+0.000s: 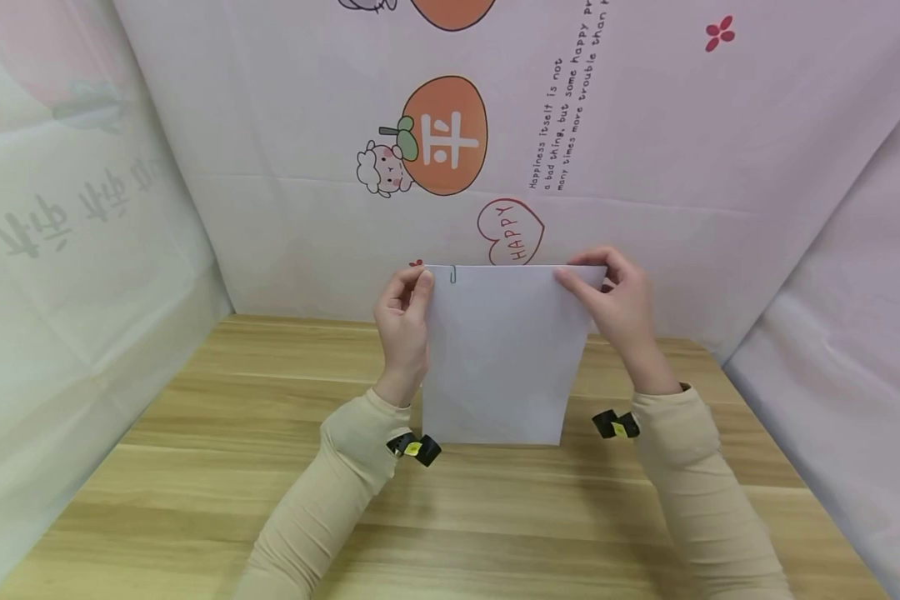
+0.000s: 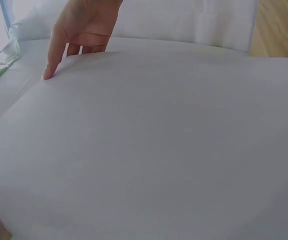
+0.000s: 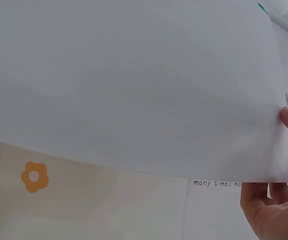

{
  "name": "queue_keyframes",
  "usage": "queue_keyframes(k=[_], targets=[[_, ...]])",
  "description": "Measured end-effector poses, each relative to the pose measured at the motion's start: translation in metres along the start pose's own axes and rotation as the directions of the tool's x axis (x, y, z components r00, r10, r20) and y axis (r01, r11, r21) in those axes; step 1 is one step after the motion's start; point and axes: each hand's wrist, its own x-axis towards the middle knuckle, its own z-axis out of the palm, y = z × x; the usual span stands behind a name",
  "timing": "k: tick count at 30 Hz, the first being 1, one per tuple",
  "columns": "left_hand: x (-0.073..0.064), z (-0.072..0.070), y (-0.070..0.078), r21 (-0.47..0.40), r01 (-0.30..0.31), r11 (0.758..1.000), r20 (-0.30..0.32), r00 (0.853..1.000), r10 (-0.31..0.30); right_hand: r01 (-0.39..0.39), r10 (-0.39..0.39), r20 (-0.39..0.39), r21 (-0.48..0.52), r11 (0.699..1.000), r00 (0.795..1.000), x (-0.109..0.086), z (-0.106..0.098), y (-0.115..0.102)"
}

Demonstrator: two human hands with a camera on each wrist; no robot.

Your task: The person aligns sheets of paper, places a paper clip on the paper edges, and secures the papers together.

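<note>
A white sheet of paper (image 1: pixel 502 358) hangs upright over the table, its top edge level in the head view. Near its upper left corner a green paper clip (image 1: pixel 453 274) sits on the top edge. My left hand (image 1: pixel 407 329) pinches that corner between thumb and fingers. At the upper right corner my right hand (image 1: pixel 624 310) pinches the paper, thumb in front and fingers behind. The right wrist view shows this right hand (image 3: pixel 279 210) at the paper's corner. In the left wrist view the paper (image 2: pixel 159 145) fills most of the picture, and the left hand is mostly cut off.
The wooden table (image 1: pixel 270 483) lies below the paper. Behind it rises a white cloth backdrop (image 1: pixel 307 108) with printed cartoons and lettering. White cloth walls (image 1: pixel 52 275) stand at both sides. A black strap with a small device (image 1: pixel 414 448) is on each sleeved wrist.
</note>
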Motion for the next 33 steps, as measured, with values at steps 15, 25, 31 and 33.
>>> queue_keyframes(k=[15,25,31,33], targets=[[0.001,0.000,0.000,-0.024,-0.003,1.000,-0.005,1.000,0.003,-0.318,0.276,0.164,0.353,0.880,0.947,-0.015,-0.012,0.018],[0.000,0.000,0.001,-0.013,0.003,1.000,-0.006,1.000,-0.004,-0.343,0.261,0.353,0.192,0.920,0.898,-0.027,-0.013,0.034],[0.001,-0.001,0.001,-0.011,0.004,1.000,-0.005,1.000,-0.004,-0.343,0.253,0.435,0.143,0.928,0.865,-0.033,-0.012,0.043],[0.001,-0.001,0.001,-0.005,0.000,1.000,-0.004,1.000,0.000,-0.344,0.254,0.450,0.131,0.930,0.856,-0.034,-0.012,0.045]])
